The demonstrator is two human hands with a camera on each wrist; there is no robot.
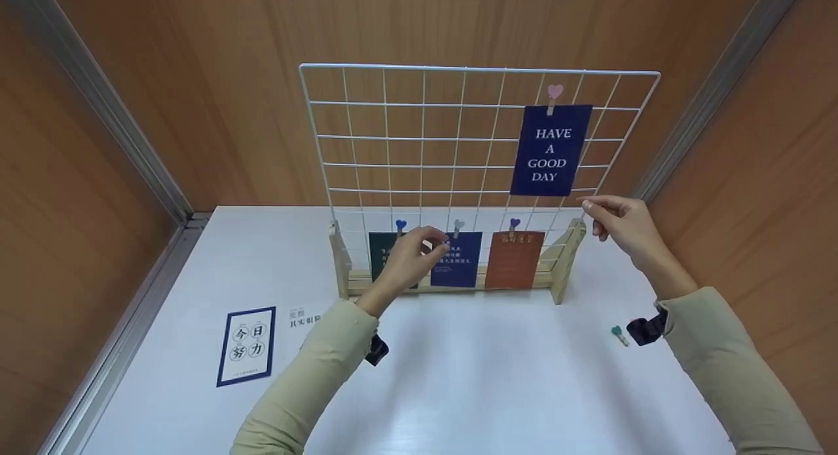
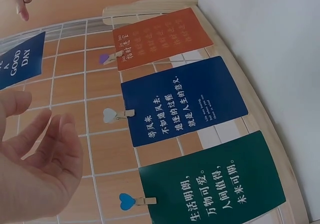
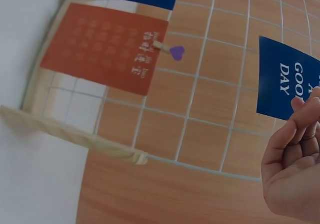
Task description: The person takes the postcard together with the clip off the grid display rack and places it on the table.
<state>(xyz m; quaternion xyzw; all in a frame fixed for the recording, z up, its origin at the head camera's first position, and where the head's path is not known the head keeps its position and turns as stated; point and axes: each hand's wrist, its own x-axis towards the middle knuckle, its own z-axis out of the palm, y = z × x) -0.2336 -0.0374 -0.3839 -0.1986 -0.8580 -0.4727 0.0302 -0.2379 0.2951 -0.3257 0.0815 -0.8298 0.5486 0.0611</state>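
My left hand (image 1: pixel 414 253) is in front of the lower cards, fingers loosely bent and nothing between them. In the left wrist view its thumb and fingertips stand apart beside a navy card (image 2: pixel 185 101) held by a white heart clip (image 2: pixel 111 115). My right hand (image 1: pixel 622 224) is just off the lower right corner of the navy "HAVE A GOOD DAY" card (image 1: pixel 548 155). Its thumb and index finger come close together, with no object visible between them. That card hangs from a pink heart clip (image 1: pixel 555 92) high on the white wire grid (image 1: pixel 406 138).
An orange card (image 1: pixel 514 264) and a green card (image 2: pixel 215 184) also hang low on the grid, above its wooden stand (image 1: pixel 564 265). Blue-bordered card (image 1: pixel 246 347) and a white lettered card (image 1: pixel 302 316) lie at left on the table; a green clip (image 1: pixel 619 335) lies at right.
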